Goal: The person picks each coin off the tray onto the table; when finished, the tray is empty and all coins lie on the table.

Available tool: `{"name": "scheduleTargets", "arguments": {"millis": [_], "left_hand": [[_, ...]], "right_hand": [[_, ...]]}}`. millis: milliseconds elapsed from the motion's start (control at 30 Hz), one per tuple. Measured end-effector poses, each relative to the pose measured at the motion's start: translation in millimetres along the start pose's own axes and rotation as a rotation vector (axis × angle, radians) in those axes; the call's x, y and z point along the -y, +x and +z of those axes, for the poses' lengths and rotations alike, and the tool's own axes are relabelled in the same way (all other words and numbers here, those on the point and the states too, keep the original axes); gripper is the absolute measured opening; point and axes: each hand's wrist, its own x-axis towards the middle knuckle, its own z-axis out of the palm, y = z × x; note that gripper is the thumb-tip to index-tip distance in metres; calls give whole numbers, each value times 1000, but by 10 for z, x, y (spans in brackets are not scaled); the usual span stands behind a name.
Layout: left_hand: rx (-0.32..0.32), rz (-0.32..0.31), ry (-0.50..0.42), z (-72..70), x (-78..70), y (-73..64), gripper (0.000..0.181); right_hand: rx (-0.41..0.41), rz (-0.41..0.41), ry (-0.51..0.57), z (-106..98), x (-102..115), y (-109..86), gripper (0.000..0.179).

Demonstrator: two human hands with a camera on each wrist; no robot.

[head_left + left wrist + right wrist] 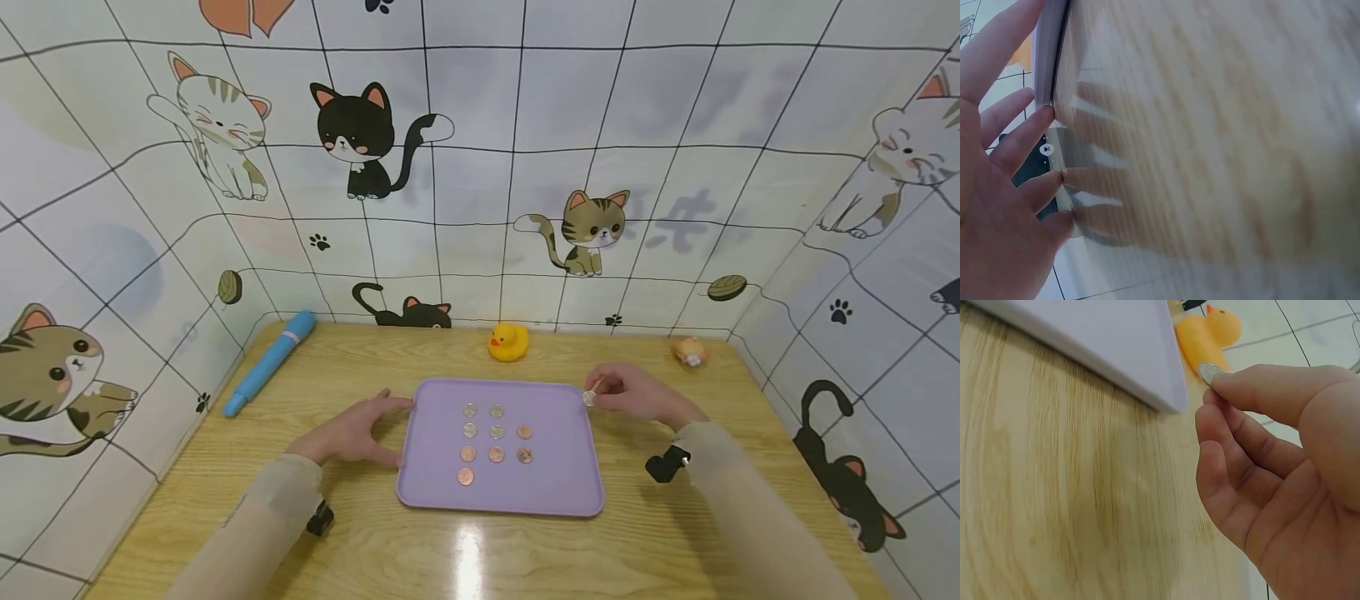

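A lilac rectangular tray [566, 475] lies on the wooden table. Several coins stand on it in loose rows: silver coins [497, 411] toward the back, copper coins [497, 455] nearer the front. My right hand [637, 393] is at the tray's back right corner, pinching one silver coin [1209, 373] between thumb and index finger; its other fingers curl loosely. On the opposite side my left hand [358, 429] has its fingers spread along the tray's left edge, thumb toward the front. In the left wrist view its fingertips [1044, 115] are right at the tray's rim [1046, 56].
At the back of the table sits a yellow rubber duck [508, 342]. A small orange-brown toy [690, 351] is at the back right. Along the left side lies a long blue pen-shaped object [270, 363]. Cat-printed tiled sheeting [480, 183] encloses the table's back and sides.
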Motion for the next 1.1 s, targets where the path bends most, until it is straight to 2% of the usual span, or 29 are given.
{"name": "scheduleTargets", "arguments": {"millis": [267,500,633,767,833,1100], "left_hand": [[-15,22,17,7,17,-17,97],[-23,33,78,-38,-35,-11,94],[-38,90,119,-54,-44,10,93],[-51,160,108,-60,-49,34,91],[-54,176,85,-62,-49,41,91],[-65,190,64,-47,18,57,92]], "right_hand": [[-22,39,12,-24,-129,-104,16],[-24,70,13,-30,-173,-144,17],[-25,85,6,-26,-222,-155,18],[-29,71,-14,-16,-253,-167,16],[-31,65,-25,-14,-265,-171,14],[-39,95,-19,-1,-323,-166,14]]}}
